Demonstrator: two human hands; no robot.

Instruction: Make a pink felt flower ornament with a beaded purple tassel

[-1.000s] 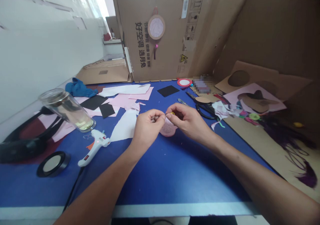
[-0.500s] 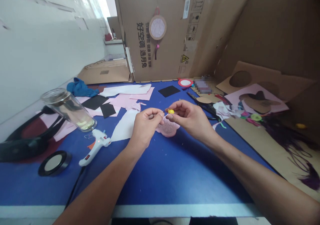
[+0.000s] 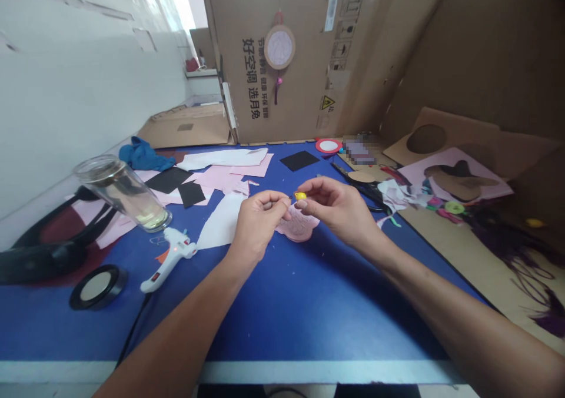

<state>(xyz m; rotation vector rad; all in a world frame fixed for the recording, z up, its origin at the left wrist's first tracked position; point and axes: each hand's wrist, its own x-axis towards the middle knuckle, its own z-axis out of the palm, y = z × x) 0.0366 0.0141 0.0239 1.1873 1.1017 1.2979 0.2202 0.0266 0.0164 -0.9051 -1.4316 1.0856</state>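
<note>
Your right hand point(image 3: 333, 205) clenches a small yellow bead point(image 3: 301, 196) between thumb and forefinger; keep that pinch light and steady, and hold your hands close so the fingertips don't wander. Your left hand point(image 3: 258, 221) is also closed at the fingertips, though what it grips is too small to tell. Your left forearm point(image 3: 180, 327) and right forearm point(image 3: 454, 321) angle inward from the near table edge, palms turned toward each other. Just below the bead, at 6 o'clock, lies a pink paper piece point(image 3: 298, 227) on the blue table mat point(image 3: 282, 327). Farther out, a white glue gun point(image 3: 170, 256) sits at 8 o'clock, a glass jar point(image 3: 123, 193) at 10, scissors point(image 3: 364, 189) at 2, and a cardboard box point(image 3: 300, 109) at 12.
</note>
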